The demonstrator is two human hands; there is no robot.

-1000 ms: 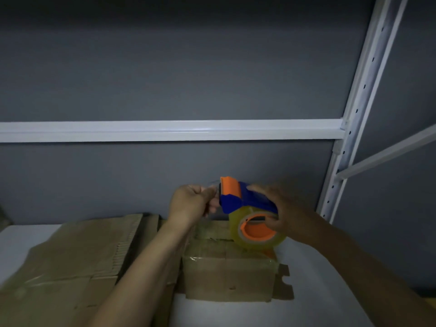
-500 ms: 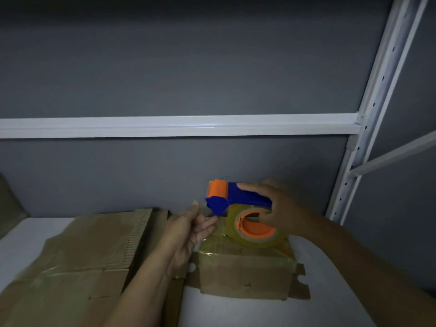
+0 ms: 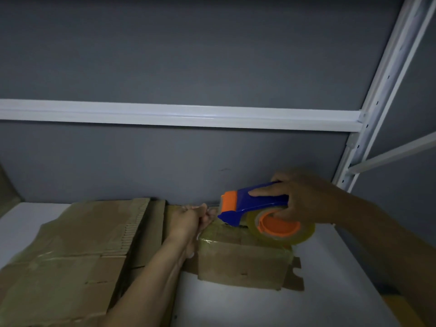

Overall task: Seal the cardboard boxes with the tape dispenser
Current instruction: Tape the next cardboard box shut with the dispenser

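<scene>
While the right hand [image 3: 299,199] grips the blue-and-orange plastic tape dispenser [image 3: 254,204] over the small brown cardboard box [image 3: 243,260], the left hand [image 3: 188,220] pinches the clear tape end [image 3: 217,210] at its left edge. This strip looks barely begun.

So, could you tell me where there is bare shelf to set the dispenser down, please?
Bare shelf lies right of the box and in front of it. A strip shows left of the flat cardboard. The middle is crowded.

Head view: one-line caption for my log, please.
Right hand grips the tape dispenser over a small taped cardboard box while the left hand pinches the tape end at its nose.
</scene>
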